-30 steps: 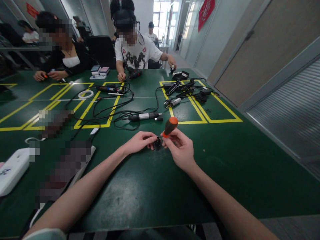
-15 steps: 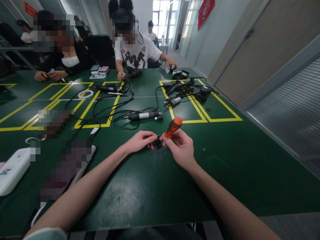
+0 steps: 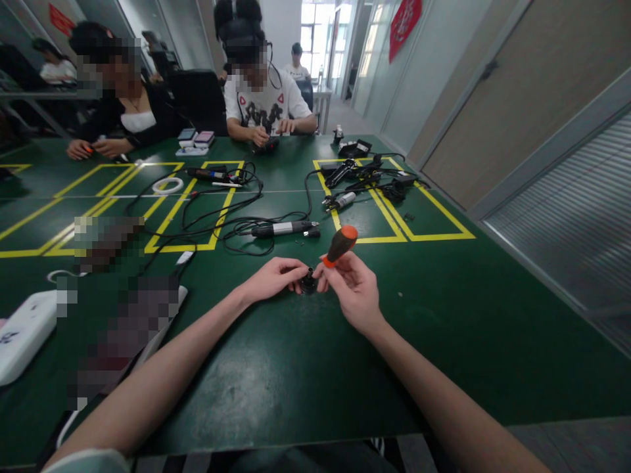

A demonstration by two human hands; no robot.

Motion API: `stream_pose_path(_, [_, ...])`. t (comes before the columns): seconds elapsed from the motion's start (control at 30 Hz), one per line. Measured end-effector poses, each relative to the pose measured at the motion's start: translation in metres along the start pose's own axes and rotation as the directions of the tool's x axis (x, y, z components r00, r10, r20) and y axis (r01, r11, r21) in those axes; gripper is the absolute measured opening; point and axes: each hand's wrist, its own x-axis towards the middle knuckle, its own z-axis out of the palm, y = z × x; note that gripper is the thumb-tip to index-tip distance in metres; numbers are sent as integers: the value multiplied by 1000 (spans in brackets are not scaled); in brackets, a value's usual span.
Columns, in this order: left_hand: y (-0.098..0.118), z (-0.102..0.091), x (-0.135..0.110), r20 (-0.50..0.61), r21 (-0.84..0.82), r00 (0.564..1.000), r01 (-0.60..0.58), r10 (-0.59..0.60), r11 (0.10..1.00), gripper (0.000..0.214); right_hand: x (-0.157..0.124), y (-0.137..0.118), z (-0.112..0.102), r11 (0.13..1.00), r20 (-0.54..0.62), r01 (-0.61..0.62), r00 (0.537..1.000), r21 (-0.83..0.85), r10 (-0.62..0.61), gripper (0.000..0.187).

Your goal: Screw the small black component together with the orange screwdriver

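Note:
My left hand (image 3: 273, 279) pinches a small black round part (image 3: 309, 284) that rests on the green table (image 3: 276, 368). My right hand (image 3: 355, 292) is closed round a screwdriver with an orange and black handle (image 3: 339, 244). The handle tilts up and to the right, and its tip points down into the black part. Both hands meet at the middle of the table, fingers touching the part.
Behind my hands lie a black and silver electric tool (image 3: 283, 228) with tangled black cables (image 3: 217, 210), and more tools (image 3: 365, 177) in a yellow-taped square. A white device (image 3: 22, 332) sits at the left. Two people work at the far side of the table.
The screwdriver handle has shifted slightly while my hands stay at the black part. The person in the white shirt across the table has drawn both hands together in front of them.

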Motion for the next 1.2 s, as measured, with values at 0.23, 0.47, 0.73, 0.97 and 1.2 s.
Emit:
stream_pose_path(0.23, [0, -1, -1, 6, 7, 1000, -4, 4, 1000, 53, 2, -4, -1, 997, -21, 6, 1000, -75, -7, 21])
stream_pose_path(0.47, [0, 0, 0, 11, 12, 1000, -7, 7, 1000, 54, 0, -1, -1, 999, 12, -12, 1000, -32, 12, 23])
stream_pose_path(0.73, [0, 0, 0, 12, 15, 1000, -19, 19, 1000, 54, 1, -4, -2, 997, -27, 11, 1000, -81, -13, 13])
stream_pose_path(0.97, [-2, -1, 0, 2, 28, 1000, -4, 4, 1000, 56, 2, -6, -2, 987, 10, 87, 996, -137, -86, 5])
stream_pose_path(1.2, [3, 1, -1, 4, 20, 1000, 5, -5, 1000, 55, -1, 0, -2, 998, -1, 13, 1000, -69, -13, 27])
